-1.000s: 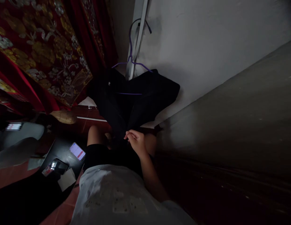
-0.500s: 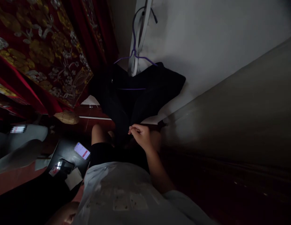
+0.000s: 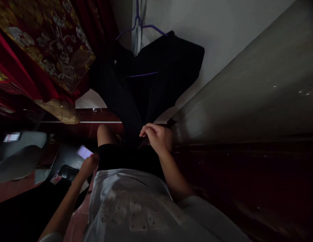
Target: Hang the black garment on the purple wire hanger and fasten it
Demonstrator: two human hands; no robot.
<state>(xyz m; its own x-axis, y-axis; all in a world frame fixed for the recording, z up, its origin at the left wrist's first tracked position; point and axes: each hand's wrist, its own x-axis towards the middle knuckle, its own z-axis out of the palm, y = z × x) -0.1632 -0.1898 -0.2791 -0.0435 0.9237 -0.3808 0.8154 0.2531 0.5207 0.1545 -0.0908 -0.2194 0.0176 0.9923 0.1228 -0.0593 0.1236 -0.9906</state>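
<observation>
A black open-fronted jacket (image 3: 171, 64) hangs from a purple hanger (image 3: 153, 27) in front of me, its two front edges running down to a V. At the bottom of that V, my right hand (image 3: 156, 136) is closed in a pinch on the jacket's front edge. My left hand (image 3: 89, 165) is to the left of my lap, fingers curled, beside a lit phone (image 3: 85, 153) on a dark seat (image 3: 64, 158). Whatever the left fingers hold, if anything, is hidden.
Red cloth with gold and silver embroidery (image 3: 57, 43) hangs at the upper left. A dark phone (image 3: 68, 172) and a small card (image 3: 55, 178) lie on the seat. The wall (image 3: 222, 101) runs along the right. Another person's leg (image 3: 17, 161) shows at far left.
My left hand has come into view from below, up to the lit phone. My right hand stays at the jacket front. The hanger and jacket appear higher in view.
</observation>
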